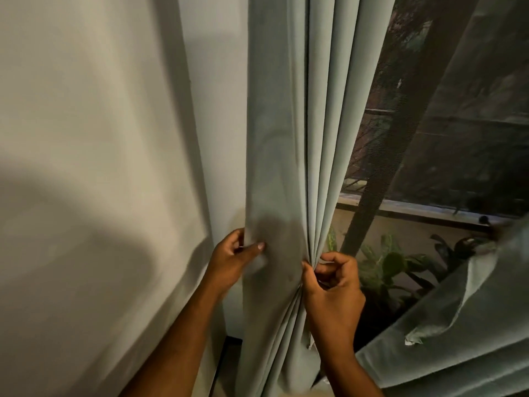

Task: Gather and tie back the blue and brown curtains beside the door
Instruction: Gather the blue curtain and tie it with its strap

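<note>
A pale blue-grey curtain [289, 133] hangs in long folds down the middle of the head view. My left hand [233, 257] grips its left edge, thumb across the front of the cloth. My right hand [333, 285] pinches the bunched pleats on the curtain's right side, where the folds converge. A second panel of the same pale cloth [458, 325] slants across the lower right, pulled aside. No brown curtain can be told apart in this light.
A plain light wall [86, 138] fills the left, with shadows of my arms on it. Behind the curtain a dark mesh screen door [429, 124] shows leafy potted plants [383, 265] and a ledge outside.
</note>
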